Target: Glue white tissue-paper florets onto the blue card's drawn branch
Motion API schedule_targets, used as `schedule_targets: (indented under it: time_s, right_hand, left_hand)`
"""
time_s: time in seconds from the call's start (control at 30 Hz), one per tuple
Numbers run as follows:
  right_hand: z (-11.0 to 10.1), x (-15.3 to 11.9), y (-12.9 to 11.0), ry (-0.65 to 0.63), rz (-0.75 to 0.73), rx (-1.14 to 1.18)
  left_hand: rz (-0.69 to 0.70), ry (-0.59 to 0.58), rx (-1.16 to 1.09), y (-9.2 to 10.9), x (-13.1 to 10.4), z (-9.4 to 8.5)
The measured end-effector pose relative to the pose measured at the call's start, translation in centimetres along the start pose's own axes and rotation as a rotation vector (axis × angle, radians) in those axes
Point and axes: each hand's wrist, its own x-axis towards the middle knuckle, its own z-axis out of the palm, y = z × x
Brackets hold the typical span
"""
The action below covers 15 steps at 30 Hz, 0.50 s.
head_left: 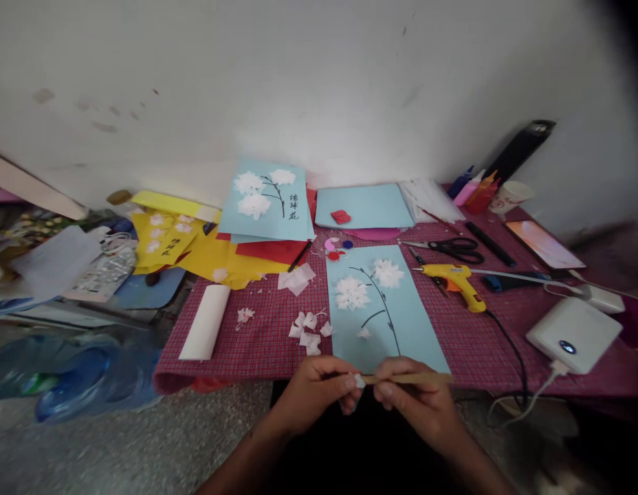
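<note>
Left hand (326, 385): grip pinched shut on white tissue piece (359, 380), seemingly steadying it at tip of stick (443, 378). Right hand (416, 402) clasps stick, near blue card (419, 323). Tissue scraps (311, 342) left of card, glue gun (469, 294) right.

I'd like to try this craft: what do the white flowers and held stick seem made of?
The white flowers look like matte tissue paper, given their thin ruffled edges. The stick seems plain wood, perhaps bamboo, from its dull tan colour.
</note>
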Motion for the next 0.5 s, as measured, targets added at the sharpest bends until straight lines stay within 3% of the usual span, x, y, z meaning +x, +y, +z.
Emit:
schedule_targets:
  time_s: [0.1,0.2,0.3,0.5]
  right_hand:
    - [0.1,0.0,-0.3,0.032,0.022,-0.051]
    - [0.9,0.0,-0.1,0.11,0.003,-0.126]
    - [1.7,-0.4,0.7,0.168,0.061,-0.076]
    - [2.8,-1.3,2.6,0.228,0.304,0.269]
  left_hand:
    - [0.004,0.034,-0.039,-0.1,-0.3,0.0]
    - [0.096,0.054,0.092,0.0,-0.8,0.2]
    - [0.273,0.12,0.386,0.1,-1.3,0.5]
    - [0.634,0.223,0.806,-0.5,-2.0,0.5]
